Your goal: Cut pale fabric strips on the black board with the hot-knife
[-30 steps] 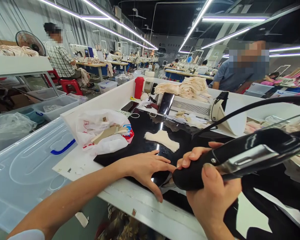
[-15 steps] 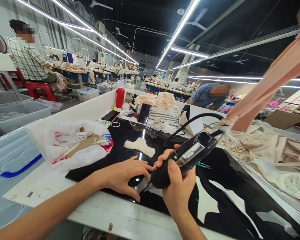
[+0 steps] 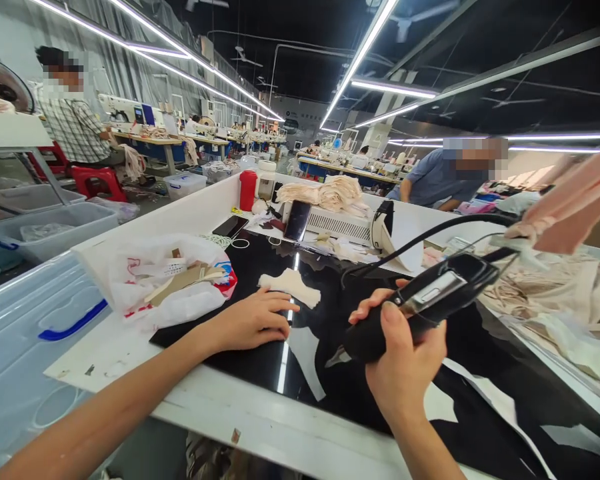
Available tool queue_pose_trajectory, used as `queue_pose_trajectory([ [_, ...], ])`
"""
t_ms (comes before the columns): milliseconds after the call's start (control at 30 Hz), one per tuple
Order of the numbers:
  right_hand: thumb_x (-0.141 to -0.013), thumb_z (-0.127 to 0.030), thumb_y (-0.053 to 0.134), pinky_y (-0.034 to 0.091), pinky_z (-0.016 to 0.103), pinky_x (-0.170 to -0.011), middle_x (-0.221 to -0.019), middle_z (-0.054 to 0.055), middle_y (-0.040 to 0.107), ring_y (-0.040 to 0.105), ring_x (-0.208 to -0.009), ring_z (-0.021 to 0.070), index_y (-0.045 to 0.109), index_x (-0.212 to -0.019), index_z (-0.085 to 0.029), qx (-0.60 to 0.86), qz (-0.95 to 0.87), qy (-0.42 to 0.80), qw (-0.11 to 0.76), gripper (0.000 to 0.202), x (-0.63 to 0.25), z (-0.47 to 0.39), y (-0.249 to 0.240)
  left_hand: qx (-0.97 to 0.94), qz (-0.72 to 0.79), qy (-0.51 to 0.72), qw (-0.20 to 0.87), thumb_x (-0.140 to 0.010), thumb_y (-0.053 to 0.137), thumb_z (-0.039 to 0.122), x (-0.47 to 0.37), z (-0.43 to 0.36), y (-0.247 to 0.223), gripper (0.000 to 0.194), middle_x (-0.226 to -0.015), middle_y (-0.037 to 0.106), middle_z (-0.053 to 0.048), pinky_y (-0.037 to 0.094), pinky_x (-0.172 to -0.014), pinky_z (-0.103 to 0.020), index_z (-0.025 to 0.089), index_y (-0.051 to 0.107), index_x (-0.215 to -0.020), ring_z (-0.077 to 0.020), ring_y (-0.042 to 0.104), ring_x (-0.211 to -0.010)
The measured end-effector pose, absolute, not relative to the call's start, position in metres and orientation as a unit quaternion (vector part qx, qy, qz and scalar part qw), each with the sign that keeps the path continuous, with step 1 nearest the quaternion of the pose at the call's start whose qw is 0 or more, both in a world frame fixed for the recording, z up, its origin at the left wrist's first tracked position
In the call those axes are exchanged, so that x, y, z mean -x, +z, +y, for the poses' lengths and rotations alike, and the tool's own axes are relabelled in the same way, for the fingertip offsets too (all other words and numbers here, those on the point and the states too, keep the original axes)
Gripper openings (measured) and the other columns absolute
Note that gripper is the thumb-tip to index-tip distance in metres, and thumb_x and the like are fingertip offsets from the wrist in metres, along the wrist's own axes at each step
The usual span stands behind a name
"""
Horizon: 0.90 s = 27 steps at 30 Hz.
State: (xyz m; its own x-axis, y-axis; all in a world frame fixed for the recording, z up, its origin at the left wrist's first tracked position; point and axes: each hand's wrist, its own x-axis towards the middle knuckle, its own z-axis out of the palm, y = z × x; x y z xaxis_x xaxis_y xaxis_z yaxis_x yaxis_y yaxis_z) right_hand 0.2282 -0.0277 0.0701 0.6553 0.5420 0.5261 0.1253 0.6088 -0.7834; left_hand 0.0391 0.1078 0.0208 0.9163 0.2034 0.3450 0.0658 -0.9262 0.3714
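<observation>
My right hand (image 3: 405, 353) is wrapped around a black electric hand tool (image 3: 425, 303) with a silver panel, a cord and a pointed metal tip. That tip is just above the glossy black work surface (image 3: 240, 363). My left hand (image 3: 257, 317) lies palm down on the surface, fingers stretched out and nothing gripped. Close to its fingertips are a cream T-shaped fabric piece (image 3: 293, 285) and a pale grey-white cut piece (image 3: 306, 357). Other light pieces (image 3: 439, 403) lie right of the tool, partly behind my right forearm.
A plastic bag of scraps (image 3: 173, 280) sits left. Pink cloth (image 3: 575, 193) is tied near the tool's rear. Stacked fabric (image 3: 330, 193), a phone (image 3: 297, 220) and a red bottle (image 3: 248, 190) stand behind. Fabric strips (image 3: 555, 287) pile right. People (image 3: 445, 170) sit beyond the table wall.
My right hand has moved the tool right, away from my left hand. My left hand has shifted up toward the cream piece, uncovering the pale cut piece. The camera has turned slightly left.
</observation>
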Motion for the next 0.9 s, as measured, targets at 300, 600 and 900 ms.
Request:
queue_pose_trajectory([
  [300,-0.083,-0.031,0.078,0.054,0.031,-0.06,-0.081,-0.004,0.065,0.06,-0.062,0.014,0.057,-0.111,-0.024,0.41,-0.389,0.108,0.818,0.036,-0.228,-0.017,0.071,-0.941,0.138,0.243,0.192,-0.099,0.06,0.023,-0.05,0.091,0.018,0.019,-0.118,0.069,-0.009,0.05,-0.101,-0.035,0.019,0.073,-0.112,-0.0218,0.062,-0.113],
  [600,-0.084,-0.03,0.077,0.054,0.032,-0.063,-0.083,-0.005,0.066,0.061,-0.063,0.0137,0.056,-0.114,-0.025,0.407,-0.394,0.109,0.817,0.037,-0.22,-0.003,0.067,-0.94,0.112,0.208,0.246,-0.079,0.083,0.048,-0.064,0.066,0.012,0.059,-0.129,0.066,-0.012,0.044,-0.108,-0.043,0.017,0.068,-0.127,-0.0282,0.059,-0.119],
  [900,-0.086,-0.029,0.076,0.054,0.03,-0.06,-0.083,-0.006,0.065,0.06,-0.061,0.0114,0.056,-0.114,-0.025,0.407,-0.399,0.111,0.814,0.035,-0.221,-0.003,0.063,-0.945,0.123,0.181,0.243,-0.077,0.083,0.048,-0.062,0.064,0.012,0.065,-0.135,0.063,-0.011,0.038,-0.113,-0.049,0.022,0.064,-0.133,-0.0313,0.057,-0.123],
])
